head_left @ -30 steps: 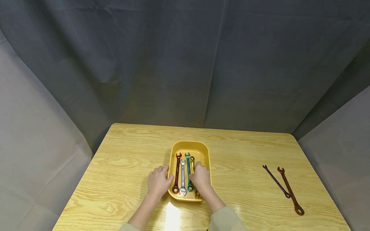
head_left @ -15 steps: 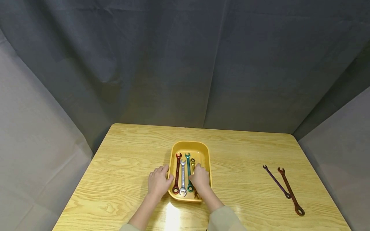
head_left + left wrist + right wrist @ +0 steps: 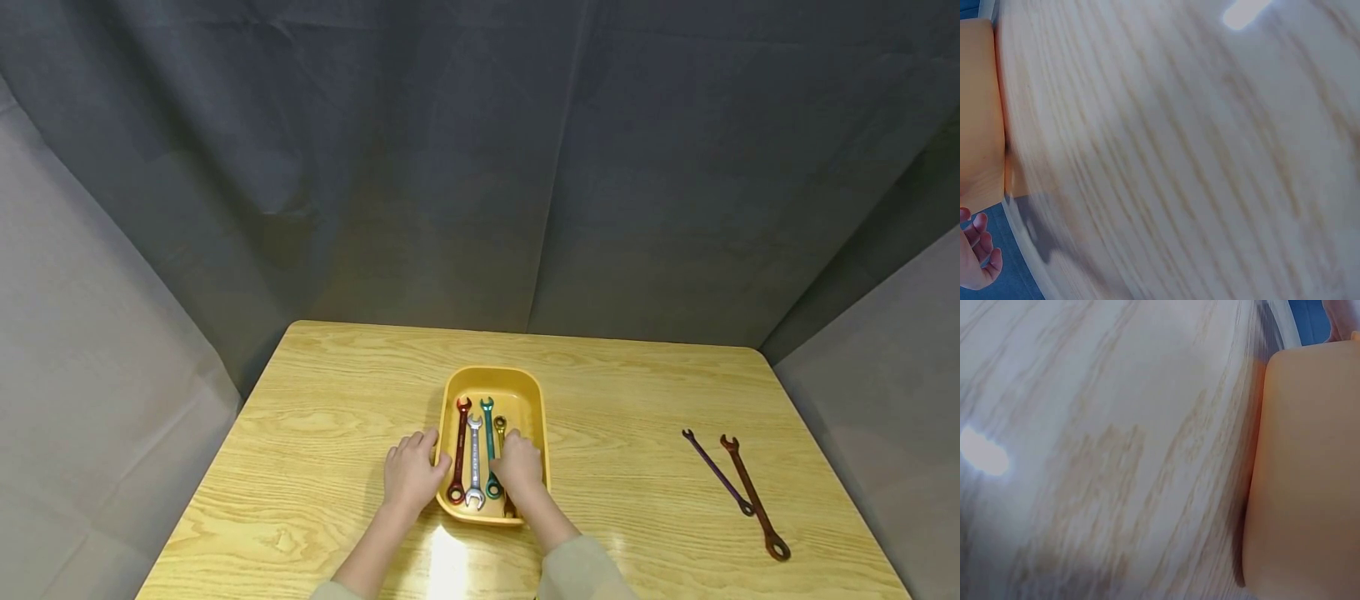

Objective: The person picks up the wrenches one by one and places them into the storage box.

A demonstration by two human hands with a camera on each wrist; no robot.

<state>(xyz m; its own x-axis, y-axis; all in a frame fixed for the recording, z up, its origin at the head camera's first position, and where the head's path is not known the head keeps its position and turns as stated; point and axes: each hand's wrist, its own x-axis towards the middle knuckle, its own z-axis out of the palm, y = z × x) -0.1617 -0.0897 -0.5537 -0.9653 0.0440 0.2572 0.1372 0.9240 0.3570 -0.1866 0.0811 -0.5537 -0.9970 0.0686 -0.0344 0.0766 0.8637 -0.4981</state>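
now gold wrench (image 3: 502, 433) slightly nearer tray's near wall (image 3: 480, 517), in grip of right fingers (image 3: 513, 439), left fingers (image 3: 428, 438) round rim (image 3: 442, 412)

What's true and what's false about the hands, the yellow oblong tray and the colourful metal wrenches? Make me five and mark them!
1. The silver metal wrench lies between the red metal wrench and the teal metal wrench. True.
2. The left hand is at the left side of the yellow oblong tray. True.
3. The right hand is outside the tray. False: it is inside, on the gold metal wrench.
4. The purple metal wrench lies inside the tray. False: it's on the wood-grained table.
5. Four wrenches show in the tray. True.
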